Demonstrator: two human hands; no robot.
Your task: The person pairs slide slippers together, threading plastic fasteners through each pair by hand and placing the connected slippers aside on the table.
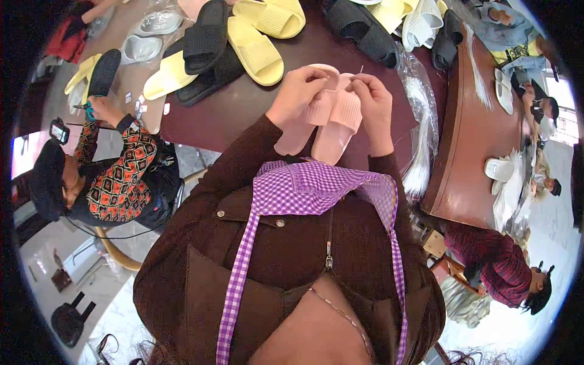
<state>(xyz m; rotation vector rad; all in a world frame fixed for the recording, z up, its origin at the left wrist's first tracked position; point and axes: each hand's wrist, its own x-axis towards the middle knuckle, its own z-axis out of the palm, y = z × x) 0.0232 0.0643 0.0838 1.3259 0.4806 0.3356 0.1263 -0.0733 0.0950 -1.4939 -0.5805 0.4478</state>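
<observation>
Person in the brown corduroy jacket and purple gingham apron is working a pair of pale pink foam slide slippers held together above the near edge of the dark maroon table. Left hand is closed around the strap of the left slipper, fingers curled over its top. Right hand is pinching a thin needle-like pin at the strap of the right slipper, fingertips pressed together. Slipper heels are pointing back toward the apron.

Yellow foam slides and black foam slides are lying further up the table, well apart from the hands. A clear plastic bag of white strips is sitting just right of the right hand. A co-worker in a patterned orange-and-black sleeve is sitting on the left; other people are working at a second table on the right.
</observation>
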